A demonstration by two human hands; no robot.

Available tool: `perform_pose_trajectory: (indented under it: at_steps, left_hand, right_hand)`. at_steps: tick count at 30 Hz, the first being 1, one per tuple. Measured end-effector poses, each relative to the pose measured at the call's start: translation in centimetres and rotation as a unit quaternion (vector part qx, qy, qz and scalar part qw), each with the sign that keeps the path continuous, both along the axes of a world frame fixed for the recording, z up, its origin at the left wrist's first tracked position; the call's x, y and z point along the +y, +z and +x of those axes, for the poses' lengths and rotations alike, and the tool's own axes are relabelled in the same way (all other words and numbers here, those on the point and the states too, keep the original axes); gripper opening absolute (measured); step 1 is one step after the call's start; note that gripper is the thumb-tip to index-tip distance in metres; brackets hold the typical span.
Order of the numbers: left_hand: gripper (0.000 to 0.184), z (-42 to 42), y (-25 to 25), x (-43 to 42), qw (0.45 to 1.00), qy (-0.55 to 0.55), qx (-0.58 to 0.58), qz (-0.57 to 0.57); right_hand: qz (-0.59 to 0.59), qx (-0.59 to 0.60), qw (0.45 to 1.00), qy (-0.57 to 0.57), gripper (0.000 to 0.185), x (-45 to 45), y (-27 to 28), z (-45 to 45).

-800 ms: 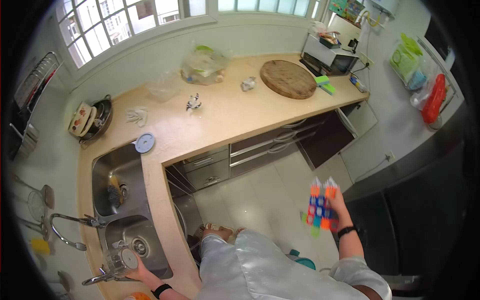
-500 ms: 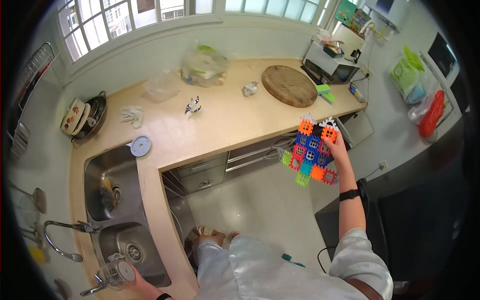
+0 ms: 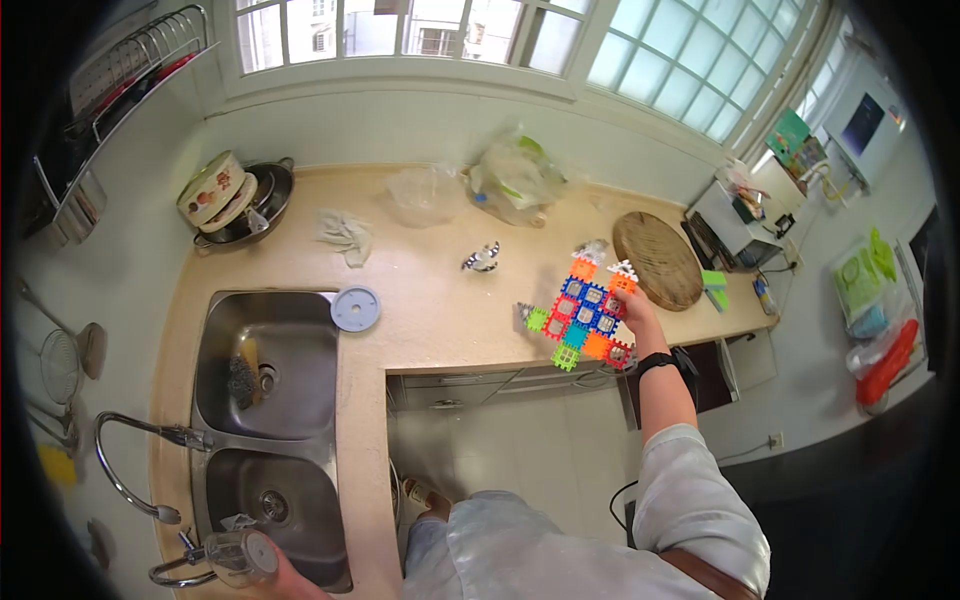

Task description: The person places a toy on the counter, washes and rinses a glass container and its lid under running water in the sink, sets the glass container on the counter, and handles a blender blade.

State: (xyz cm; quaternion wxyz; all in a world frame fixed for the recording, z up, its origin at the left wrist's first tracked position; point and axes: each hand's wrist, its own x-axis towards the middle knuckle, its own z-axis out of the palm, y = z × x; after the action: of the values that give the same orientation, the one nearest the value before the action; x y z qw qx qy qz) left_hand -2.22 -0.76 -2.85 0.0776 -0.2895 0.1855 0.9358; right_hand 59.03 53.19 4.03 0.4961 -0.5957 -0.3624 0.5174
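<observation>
My right hand (image 3: 637, 312) grips the upper right side of a flat, colourful toy of interlocking plastic squares (image 3: 586, 312), in orange, blue, red, teal and green. The toy is held up over the front part of the counter (image 3: 450, 320). At the lower left, my left hand (image 3: 288, 578) is closed on a clear glass jar (image 3: 240, 558), tipped with its base towards the right. The jar is beside a small tap (image 3: 180, 570) at the lower sink basin (image 3: 300, 520).
A round grey-blue lid (image 3: 355, 308) lies by the upper basin (image 3: 300, 350), which holds a brush (image 3: 243, 373). Farther back are a cloth (image 3: 347, 237), plastic bags (image 3: 515, 175), a striped object (image 3: 481, 258), a round wooden board (image 3: 657, 260) and green sponges (image 3: 715, 288).
The colourful toy in my right hand has risen from over the floor to over the counter. My view has shifted, with more window showing. My left hand still holds the jar.
</observation>
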Motion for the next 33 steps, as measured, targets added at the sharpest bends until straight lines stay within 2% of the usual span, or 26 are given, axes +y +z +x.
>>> perform_pose_trajectory:
  at_steps: [2,7,9,11,13,16,17,18,19,21,23,24,25,27,29,30,31,33]
  left_hand:
    - [0.057,0.1,0.0,0.2,1.0,0.003,0.004,-0.001]
    - [0.058,0.9,0.6,0.6,1.0,0.011,0.019,-0.016]
    - [0.058,1.4,0.0,0.4,0.999,0.018,0.023,-0.027]
    - [0.057,2.0,-0.6,1.0,1.0,-0.005,0.008,0.02]
    - [0.057,3.0,0.4,2.3,1.0,0.019,0.011,-0.003]
    - [0.057,3.9,2.0,3.4,0.999,0.032,0.012,-0.028]
    - [0.057,4.0,2.1,3.7,0.999,0.034,0.011,-0.024]
    - [0.057,4.2,1.9,4.0,0.999,0.035,0.009,-0.018]
    - [0.058,4.4,1.7,4.3,0.999,0.038,0.006,-0.011]
    - [0.058,5.0,1.8,4.7,0.999,0.043,0.004,-0.005]
    - [0.059,5.4,2.5,5.7,0.999,0.029,0.016,-0.015]
    - [0.059,5.3,2.3,5.7,0.999,0.03,0.017,-0.017]
    - [0.061,5.0,1.5,5.8,1.0,0.018,0.017,-0.01]
    - [0.064,4.8,1.4,5.6,1.0,0.01,0.017,-0.01]
    - [0.074,5.0,2.7,6.9,0.993,-0.055,0.033,0.096]
    - [0.078,4.7,2.5,7.3,0.99,-0.079,0.031,0.115]
    - [0.082,4.3,2.7,7.4,0.987,-0.093,0.031,0.13]
    - [0.083,5.1,5.5,9.1,0.985,-0.123,0.033,0.12]
  right_hand:
    - [-0.039,-0.008,0.998,0.051,0.025,1.9,-1.3,-1.7]
    - [-0.073,-0.059,0.993,0.078,0.033,5.0,-3.8,-4.9]
    - [-0.106,-0.208,0.971,0.06,0.039,6.8,-5.2,-5.0]
    - [-0.111,-0.225,0.966,0.056,0.04,8.7,-6.8,-5.0]
    - [-0.115,-0.24,0.963,0.052,0.041,11.0,-8.4,-5.5]
    - [-0.112,-0.194,0.974,0.038,0.037,11.6,-10.7,-5.3]
    - [-0.055,-0.343,0.936,0.056,0.034,11.9,-11.7,-5.5]
    - [0.004,-0.484,0.872,0.072,0.032,12.1,-12.4,-5.3]
    - [0.003,-0.485,0.872,0.07,0.032,11.6,-11.6,-6.1]
    - [0.148,-0.339,0.929,0.031,0.026,9.7,-10.1,-9.8]
    - [0.195,-0.142,0.959,0.147,0.026,5.6,-6.1,-16.6]
    - [0.16,-0.024,0.959,0.231,0.023,1.9,-2.2,-20.7]
    - [0.155,0.034,0.941,0.3,0.022,-0.9,-1.4,-24.4]
    - [0.094,0.142,0.865,0.471,0.023,-7.1,0.0,-31.9]
    - [0.08,0.132,0.788,0.596,0.03,-13.9,0.2,-38.9]
    - [0.109,0.109,0.762,0.629,0.035,-17.0,-0.2,-42.2]
    - [0.091,0.125,0.735,0.66,0.042,-19.9,0.0,-45.0]
    - [0.074,0.139,0.709,0.687,0.051,-25.1,-1.6,-50.5]
